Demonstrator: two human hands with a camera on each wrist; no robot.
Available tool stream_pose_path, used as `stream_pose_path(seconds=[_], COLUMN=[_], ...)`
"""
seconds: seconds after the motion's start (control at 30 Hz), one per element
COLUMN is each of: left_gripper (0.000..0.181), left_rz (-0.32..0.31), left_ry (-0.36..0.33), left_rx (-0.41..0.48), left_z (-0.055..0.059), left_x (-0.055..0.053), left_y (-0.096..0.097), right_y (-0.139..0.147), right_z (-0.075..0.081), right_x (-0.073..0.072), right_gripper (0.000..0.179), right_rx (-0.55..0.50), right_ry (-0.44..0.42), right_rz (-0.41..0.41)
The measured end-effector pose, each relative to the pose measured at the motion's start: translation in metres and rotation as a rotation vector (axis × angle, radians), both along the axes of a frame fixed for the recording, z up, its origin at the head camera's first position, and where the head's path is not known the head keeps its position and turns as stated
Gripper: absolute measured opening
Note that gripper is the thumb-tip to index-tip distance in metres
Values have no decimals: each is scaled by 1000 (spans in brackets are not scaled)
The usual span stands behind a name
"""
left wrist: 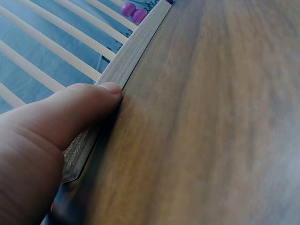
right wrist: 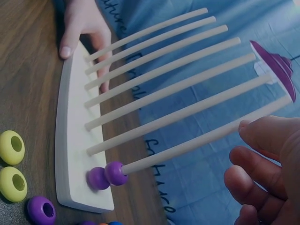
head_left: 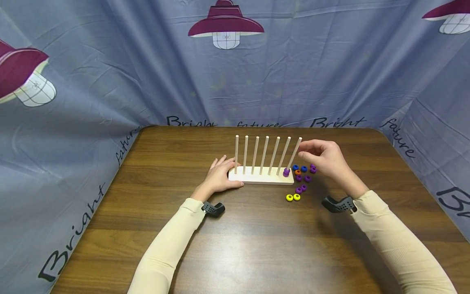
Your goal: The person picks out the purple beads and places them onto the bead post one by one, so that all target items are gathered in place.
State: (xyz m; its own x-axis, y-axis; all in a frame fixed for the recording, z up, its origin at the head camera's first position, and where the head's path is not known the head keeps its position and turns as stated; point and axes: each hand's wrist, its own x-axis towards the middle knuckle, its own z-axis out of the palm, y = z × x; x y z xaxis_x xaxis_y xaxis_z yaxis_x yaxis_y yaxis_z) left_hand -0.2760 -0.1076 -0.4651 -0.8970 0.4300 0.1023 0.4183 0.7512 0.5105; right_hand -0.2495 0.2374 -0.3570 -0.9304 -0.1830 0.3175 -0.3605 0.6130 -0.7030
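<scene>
A pale wooden peg board [head_left: 261, 179] with several upright pegs stands on the table. My left hand [head_left: 219, 176] holds its left end, thumb along the front edge and fingers behind. On the rightmost peg [right wrist: 206, 138] sit two purple beads [right wrist: 116, 173], stacked low at the base. Beside the top of that peg is my right hand [head_left: 324, 157], its fingers loosely bent and no bead visible between them. In the right wrist view, the right thumb [right wrist: 265, 136] overlaps the peg near its upper end; whether they touch, I cannot tell.
Loose beads lie to the right of the board: several purple ones [head_left: 307, 179], two blue [head_left: 304, 169], an orange [head_left: 298, 172] and two yellow [head_left: 296, 197] nearest the front. A brown wooden table [head_left: 257, 241] carries everything, with a blue printed curtain [head_left: 235, 90] behind.
</scene>
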Motion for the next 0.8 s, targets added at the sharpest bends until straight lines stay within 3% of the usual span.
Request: stream_pose_path(seconds=[0.8], left_gripper=[64], left_rz=[-7], left_ry=[-4], left_rx=[0], left_z=[0], left_x=[-1], left_y=[0], right_y=[23], right_z=[-31], right_x=[16], right_gripper=[21], right_rx=[8], right_ry=[-21], right_rz=[-31])
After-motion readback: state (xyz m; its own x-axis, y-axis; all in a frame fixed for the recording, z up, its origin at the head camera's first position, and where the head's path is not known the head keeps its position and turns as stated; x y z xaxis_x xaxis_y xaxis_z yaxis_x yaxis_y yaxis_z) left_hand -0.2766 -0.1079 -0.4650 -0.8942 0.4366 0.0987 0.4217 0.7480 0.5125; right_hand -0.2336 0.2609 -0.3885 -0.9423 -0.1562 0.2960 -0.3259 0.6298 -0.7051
